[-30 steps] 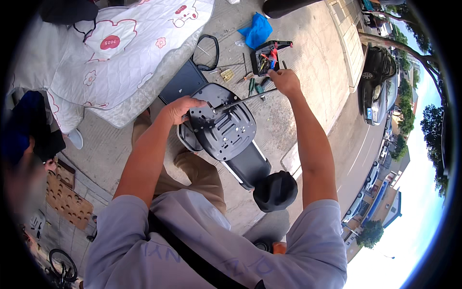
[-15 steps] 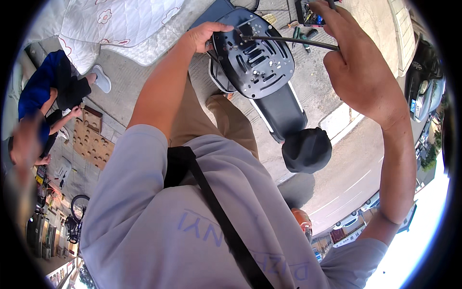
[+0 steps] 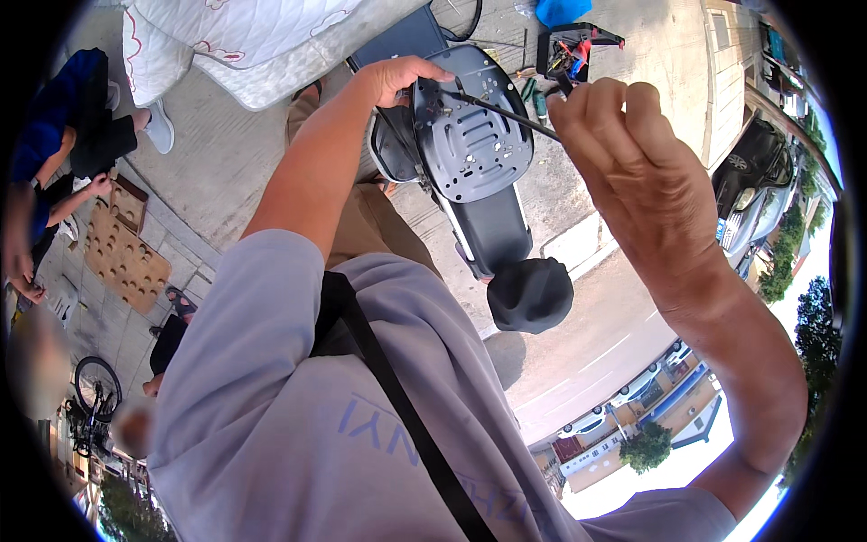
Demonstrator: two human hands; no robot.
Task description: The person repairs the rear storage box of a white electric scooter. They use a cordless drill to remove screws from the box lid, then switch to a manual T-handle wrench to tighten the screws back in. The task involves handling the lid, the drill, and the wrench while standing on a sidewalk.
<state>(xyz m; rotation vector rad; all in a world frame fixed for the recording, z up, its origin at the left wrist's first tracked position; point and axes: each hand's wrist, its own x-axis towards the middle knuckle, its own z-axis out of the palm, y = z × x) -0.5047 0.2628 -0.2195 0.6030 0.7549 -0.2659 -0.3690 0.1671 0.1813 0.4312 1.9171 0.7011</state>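
Observation:
A black slotted metal plate (image 3: 465,149), with rounded corners and small loose bits on top, sits over the tail of a two-wheeler with a long dark seat (image 3: 492,230). My left hand (image 3: 402,79) grips the plate's left edge, its thumb and forefinger close to a hole near the far left corner. In my right hand (image 3: 632,154) is a thin dark rod-shaped tool (image 3: 506,115), slanting down to the plate with its tip beside my left fingertips. The fingers are curled round the tool's outer end, so its handle is mostly hidden.
Beyond the plate stands an open black toolbox (image 3: 569,56) with tools inside, and green-handled tools (image 3: 539,101) lie by it. A quilted white cover (image 3: 244,45) hangs at far left. A black round cover (image 3: 530,295) tops the seat's near end. People sit by a wooden board (image 3: 126,257).
My view has shifted, so the plate and seat appear further left. My right hand has turned and come nearer the plate; the tool now slants more steeply. My left hand stays on the plate's edge.

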